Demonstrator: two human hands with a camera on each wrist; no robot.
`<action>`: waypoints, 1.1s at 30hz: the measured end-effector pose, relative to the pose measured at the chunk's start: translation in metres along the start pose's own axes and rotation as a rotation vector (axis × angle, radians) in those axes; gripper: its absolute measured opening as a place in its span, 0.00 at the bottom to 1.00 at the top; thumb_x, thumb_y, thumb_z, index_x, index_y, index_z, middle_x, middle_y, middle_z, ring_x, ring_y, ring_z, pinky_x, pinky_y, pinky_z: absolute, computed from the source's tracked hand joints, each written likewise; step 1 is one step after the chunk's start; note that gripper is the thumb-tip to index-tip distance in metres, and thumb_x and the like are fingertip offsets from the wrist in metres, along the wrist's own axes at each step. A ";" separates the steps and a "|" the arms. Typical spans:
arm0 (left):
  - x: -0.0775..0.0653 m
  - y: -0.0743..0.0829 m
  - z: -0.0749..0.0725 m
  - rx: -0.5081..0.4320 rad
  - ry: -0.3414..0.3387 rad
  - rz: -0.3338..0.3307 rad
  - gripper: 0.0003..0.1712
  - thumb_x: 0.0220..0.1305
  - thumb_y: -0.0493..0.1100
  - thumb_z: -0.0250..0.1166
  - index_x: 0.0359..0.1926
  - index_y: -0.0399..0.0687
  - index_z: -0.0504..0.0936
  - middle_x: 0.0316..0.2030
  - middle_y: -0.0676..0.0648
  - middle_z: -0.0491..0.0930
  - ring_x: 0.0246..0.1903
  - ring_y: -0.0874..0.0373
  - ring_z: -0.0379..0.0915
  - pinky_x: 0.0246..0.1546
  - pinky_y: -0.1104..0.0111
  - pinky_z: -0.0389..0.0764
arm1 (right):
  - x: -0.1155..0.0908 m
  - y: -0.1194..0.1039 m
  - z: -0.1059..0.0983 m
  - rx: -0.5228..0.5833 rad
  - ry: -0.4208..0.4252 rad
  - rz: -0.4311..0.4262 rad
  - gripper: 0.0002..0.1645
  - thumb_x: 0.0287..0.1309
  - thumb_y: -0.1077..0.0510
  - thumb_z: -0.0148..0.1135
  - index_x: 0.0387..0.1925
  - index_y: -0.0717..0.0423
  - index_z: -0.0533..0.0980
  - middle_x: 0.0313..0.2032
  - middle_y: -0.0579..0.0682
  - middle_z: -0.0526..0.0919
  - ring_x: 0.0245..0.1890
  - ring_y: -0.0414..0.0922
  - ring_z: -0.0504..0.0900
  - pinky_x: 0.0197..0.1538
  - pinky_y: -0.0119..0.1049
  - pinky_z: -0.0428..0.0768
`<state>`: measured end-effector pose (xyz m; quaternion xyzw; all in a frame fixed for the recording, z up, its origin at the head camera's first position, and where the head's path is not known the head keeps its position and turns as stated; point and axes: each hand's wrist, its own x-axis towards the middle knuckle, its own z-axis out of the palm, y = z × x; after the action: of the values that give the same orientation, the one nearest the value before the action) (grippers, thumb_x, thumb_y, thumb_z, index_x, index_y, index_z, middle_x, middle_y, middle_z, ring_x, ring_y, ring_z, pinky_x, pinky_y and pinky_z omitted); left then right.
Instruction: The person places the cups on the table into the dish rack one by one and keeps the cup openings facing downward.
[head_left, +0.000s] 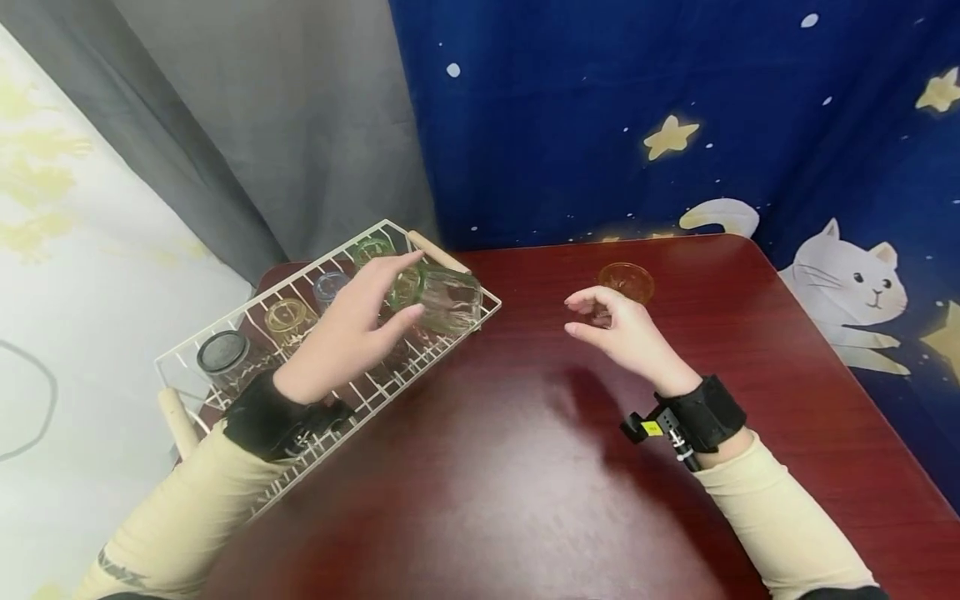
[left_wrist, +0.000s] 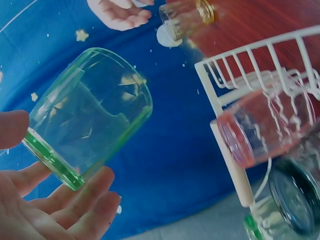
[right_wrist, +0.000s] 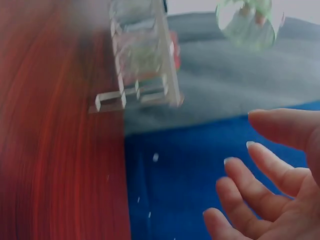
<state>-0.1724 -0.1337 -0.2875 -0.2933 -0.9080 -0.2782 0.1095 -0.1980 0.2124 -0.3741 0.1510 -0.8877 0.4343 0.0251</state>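
My left hand (head_left: 405, 290) grips a green-tinted glass (head_left: 442, 300) by its thick base, thumb on one side and fingers on the other. The glass lies on its side above the right end of a white wire rack (head_left: 187, 354). In the left wrist view the green glass (left_wrist: 90, 130) fills the frame between my thumb and fingers (left_wrist: 75, 210). My right hand (head_left: 590, 318) hovers over the table with loosely curled fingers and holds nothing. An amber glass (head_left: 626, 282) stands just behind it. The right wrist view shows the empty fingers (right_wrist: 270, 175) and the green glass (right_wrist: 247, 20) far off.
The rack holds several upturned glasses, among them a dark one (head_left: 222, 352), a yellow one (head_left: 288, 315) and a pink one (left_wrist: 265, 125). The dark red table (head_left: 525, 467) is edged by a blue star curtain (head_left: 675, 108) behind and on the right, and a grey curtain (head_left: 262, 125) on the left.
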 end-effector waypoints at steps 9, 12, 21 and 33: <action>-0.021 -0.009 -0.020 0.095 -0.059 -0.057 0.35 0.69 0.44 0.58 0.74 0.54 0.57 0.67 0.44 0.64 0.68 0.51 0.62 0.68 0.52 0.67 | 0.013 0.035 -0.005 -0.245 0.113 0.068 0.29 0.56 0.56 0.66 0.58 0.60 0.71 0.57 0.64 0.73 0.60 0.62 0.69 0.61 0.58 0.69; -0.029 -0.012 -0.026 0.113 -0.070 -0.065 0.35 0.69 0.42 0.58 0.73 0.52 0.58 0.67 0.43 0.64 0.68 0.49 0.61 0.68 0.51 0.66 | 0.018 0.047 -0.004 -0.307 0.125 0.090 0.31 0.55 0.57 0.66 0.60 0.63 0.69 0.59 0.66 0.71 0.63 0.65 0.65 0.62 0.60 0.67; -0.056 -0.020 -0.037 0.179 -0.064 -0.156 0.33 0.69 0.41 0.57 0.73 0.54 0.60 0.66 0.42 0.66 0.66 0.45 0.63 0.63 0.45 0.68 | 0.028 0.059 -0.007 -0.399 0.126 0.132 0.34 0.54 0.59 0.65 0.62 0.66 0.68 0.60 0.69 0.70 0.63 0.66 0.64 0.64 0.62 0.67; -0.086 -0.038 -0.048 0.232 -0.180 -0.285 0.33 0.68 0.41 0.59 0.71 0.49 0.62 0.63 0.39 0.69 0.58 0.41 0.71 0.56 0.42 0.73 | 0.031 0.074 -0.002 -0.547 0.171 0.031 0.23 0.54 0.61 0.61 0.53 0.63 0.76 0.48 0.65 0.82 0.51 0.63 0.79 0.56 0.57 0.73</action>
<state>-0.1240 -0.2270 -0.2958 -0.1711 -0.9724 -0.1571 0.0204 -0.2492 0.2490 -0.4240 0.0879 -0.9687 0.1900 0.1331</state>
